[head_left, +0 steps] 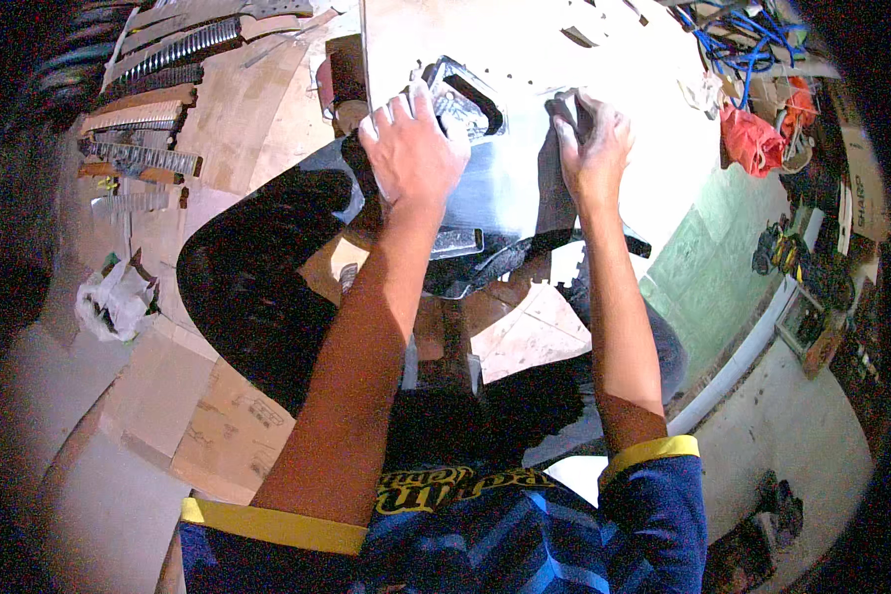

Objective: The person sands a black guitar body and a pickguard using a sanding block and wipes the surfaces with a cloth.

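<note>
Dust-whitened fingers of my left hand bend over the left side of a smooth grey panel, closed on its edge. Close to those fingertips, at the far end of the panel, lies a shiny metal piece with a dark slot. My right hand pinches a small dark grey block between thumb and fingers, at the panel's far right. Strong light washes out the surface around it, so I cannot tell whether the block touches it. Both forearms reach forward over my lap.
Several comb-like strips lie at the far left, above a white plastic bag. Flattened cardboard covers floor at left. Blue cables and a red bag lie at far right, beyond green floor tiles.
</note>
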The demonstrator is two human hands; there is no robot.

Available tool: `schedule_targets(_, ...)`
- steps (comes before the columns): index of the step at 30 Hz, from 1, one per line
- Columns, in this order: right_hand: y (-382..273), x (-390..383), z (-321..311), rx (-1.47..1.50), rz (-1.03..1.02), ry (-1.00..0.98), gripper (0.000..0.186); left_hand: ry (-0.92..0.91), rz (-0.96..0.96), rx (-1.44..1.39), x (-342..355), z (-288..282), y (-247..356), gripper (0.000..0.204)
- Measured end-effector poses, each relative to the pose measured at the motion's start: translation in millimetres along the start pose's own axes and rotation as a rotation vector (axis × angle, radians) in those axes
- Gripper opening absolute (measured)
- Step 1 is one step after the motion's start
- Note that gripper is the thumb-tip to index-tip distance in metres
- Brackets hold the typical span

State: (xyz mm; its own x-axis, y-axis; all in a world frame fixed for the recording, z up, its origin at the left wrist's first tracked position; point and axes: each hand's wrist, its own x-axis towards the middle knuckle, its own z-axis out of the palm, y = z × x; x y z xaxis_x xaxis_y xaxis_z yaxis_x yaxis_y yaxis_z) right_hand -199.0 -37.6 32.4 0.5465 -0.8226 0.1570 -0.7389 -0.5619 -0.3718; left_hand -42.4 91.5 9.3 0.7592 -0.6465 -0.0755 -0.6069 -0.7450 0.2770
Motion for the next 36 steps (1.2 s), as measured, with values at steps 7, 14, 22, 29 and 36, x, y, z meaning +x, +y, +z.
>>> schedule_targets(7,-26,-104,-8,0.061,-0.094,-0.347,0.025,-0.012,0.015,0.026,-1,-2,-3,0.069)
schedule_targets(14,7,34,8,-0.023,-0.010,0.016,0.031,-0.047,-0.008,-0.022,0,-6,-4,0.069)
schedule_targets(22,10,-26,5,-0.018,-0.118,-0.195,0.033,-0.046,0.015,-0.006,1,-1,-2,0.070)
schedule_targets(29,-2,-36,9,-0.008,-0.003,-0.076,0.027,-0.040,-0.001,-0.020,3,-3,-1,0.064)
schedule_targets(36,32,26,11,-0.005,0.013,0.039,0.039,-0.028,-0.009,-0.096,1,0,1,0.071)
